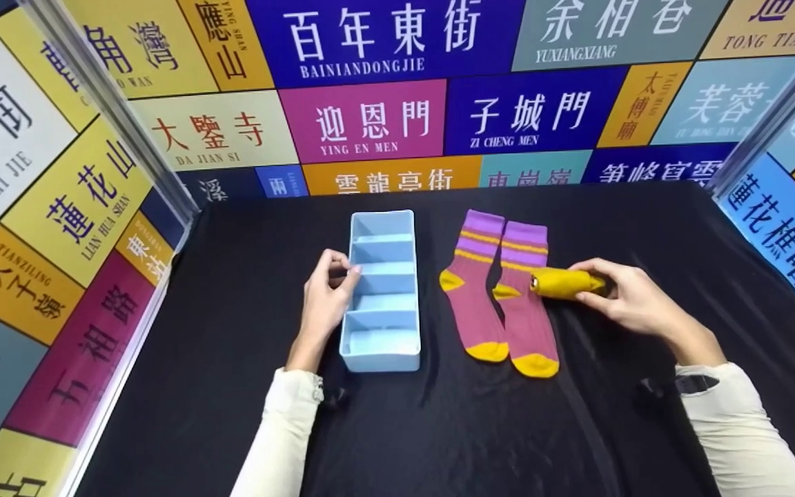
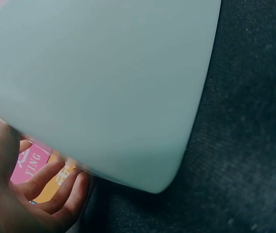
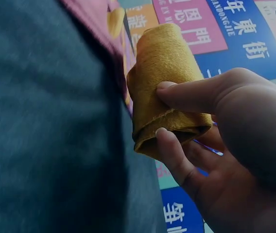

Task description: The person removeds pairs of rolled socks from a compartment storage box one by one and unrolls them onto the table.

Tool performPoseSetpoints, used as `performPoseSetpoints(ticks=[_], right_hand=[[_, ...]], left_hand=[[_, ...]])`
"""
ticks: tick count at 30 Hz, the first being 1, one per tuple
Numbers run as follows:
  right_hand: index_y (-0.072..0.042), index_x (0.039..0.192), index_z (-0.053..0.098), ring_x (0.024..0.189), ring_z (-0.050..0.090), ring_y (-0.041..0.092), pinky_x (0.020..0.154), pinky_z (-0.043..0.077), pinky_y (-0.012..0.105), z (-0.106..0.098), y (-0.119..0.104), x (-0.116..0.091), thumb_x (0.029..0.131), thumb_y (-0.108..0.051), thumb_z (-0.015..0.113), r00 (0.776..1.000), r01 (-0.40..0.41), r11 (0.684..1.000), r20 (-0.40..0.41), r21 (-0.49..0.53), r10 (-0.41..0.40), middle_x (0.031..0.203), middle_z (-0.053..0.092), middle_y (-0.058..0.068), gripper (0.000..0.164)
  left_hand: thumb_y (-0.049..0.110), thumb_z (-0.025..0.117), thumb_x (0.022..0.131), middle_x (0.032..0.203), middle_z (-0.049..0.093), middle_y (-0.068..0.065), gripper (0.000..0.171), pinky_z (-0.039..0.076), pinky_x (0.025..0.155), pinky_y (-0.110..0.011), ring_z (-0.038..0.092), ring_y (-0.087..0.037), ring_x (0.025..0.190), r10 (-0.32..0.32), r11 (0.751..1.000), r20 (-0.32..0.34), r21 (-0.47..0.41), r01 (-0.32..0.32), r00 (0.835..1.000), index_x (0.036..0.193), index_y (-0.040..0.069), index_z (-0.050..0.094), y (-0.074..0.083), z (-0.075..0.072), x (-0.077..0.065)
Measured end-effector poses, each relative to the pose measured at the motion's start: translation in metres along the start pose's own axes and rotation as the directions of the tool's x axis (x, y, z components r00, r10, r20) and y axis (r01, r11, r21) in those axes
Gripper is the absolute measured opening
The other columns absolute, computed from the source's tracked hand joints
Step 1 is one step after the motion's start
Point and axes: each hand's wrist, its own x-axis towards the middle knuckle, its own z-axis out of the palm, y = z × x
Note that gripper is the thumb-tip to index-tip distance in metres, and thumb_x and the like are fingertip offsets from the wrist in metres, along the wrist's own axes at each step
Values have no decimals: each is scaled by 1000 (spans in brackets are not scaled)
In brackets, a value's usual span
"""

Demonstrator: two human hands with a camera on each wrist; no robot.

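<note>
Pale sleeves (image 1: 277, 428) flank the near side of the blue box (image 1: 380, 362), one to its left and one to its right. The left hand (image 1: 328, 295) touches the box's left rim with the thumb; whether it pinches the wall or only rests there, I cannot tell. The right hand (image 1: 635, 298), well apart to the right of the box, pinches a rolled yellow bundle (image 1: 564, 284) between thumb and fingers. To the box's right, two pink socks (image 1: 475, 300) lie flat side by side, and the bundle's end overlaps the one farther from the box in the head view.

The likeliest trouble is the bundle coming undone: a loose fold shows at its end near the fingers, and a slack pinch could let it open. Swung low toward the box, it could brush and rumple the socks. A sideways push on the rim could slide the box or wrinkle the dark cloth (image 1: 211, 386) under it.
</note>
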Motion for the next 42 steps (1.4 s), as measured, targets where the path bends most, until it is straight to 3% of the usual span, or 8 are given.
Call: performPoseSetpoints(ticks=[10,13,17,20,24,30,37,42], right_hand=[[-18,127,74,93,61,10,85,44,10,-2,15,-13,92,-4,84,999,-6,999,38,-40,7,113,77,2,38],[-18,127,74,93,62,10,85,44,8,-3,17,-16,93,-4,83,999,-11,999,36,-33,12,113,77,2,38],[-19,127,73,93,61,9,86,44,9,-4,20,-19,94,-8,83,999,-29,999,42,-31,31,114,76,1,37],[-20,128,73,93,61,9,86,44,10,-5,20,-21,94,-10,84,998,-45,998,50,-41,47,114,76,0,37],[-22,129,73,93,62,13,85,48,16,-8,17,-21,95,-18,85,994,-79,996,79,-42,82,113,75,-1,37],[-27,124,75,91,62,14,77,50,22,-6,14,-17,100,-40,79,980,-181,983,77,-39,183,109,73,-2,28],[-24,114,76,91,66,8,79,52,14,-2,19,-19,95,-30,86,991,-132,991,39,32,131,115,77,2,22],[-22,112,75,105,65,4,94,45,6,-2,19,-20,89,-24,92,994,-98,990,52,97,93,124,77,1,29]], left_hand=[[30,78,100,119,77,0,18,62,91,-39,79,-21,101,10,997,29,70,-12,1000,112,23,66,3,-5,5],[27,80,99,121,76,-3,22,60,96,-40,75,-24,107,68,986,28,151,-71,997,117,21,69,8,-8,8],[23,82,96,121,73,-8,25,52,102,-46,68,-33,114,180,943,11,283,-175,984,118,16,72,23,-11,9],[19,82,96,116,74,-10,20,51,105,-46,68,-36,115,255,925,13,287,-247,967,114,12,75,42,-7,7],[13,79,97,109,78,-11,14,57,103,-47,73,-36,110,355,911,66,201,-361,933,109,7,76,71,6,1],[9,75,99,107,78,-10,12,62,96,-46,76,-31,105,477,858,195,110,-503,857,110,5,73,109,41,-10],[12,75,100,108,77,-6,15,62,95,-34,75,-22,102,491,844,353,33,-535,796,114,5,72,143,92,-26],[19,76,102,120,76,-5,27,59,99,-24,74,-20,110,419,839,525,88,-537,741,127,9,71,155,130,-36]])
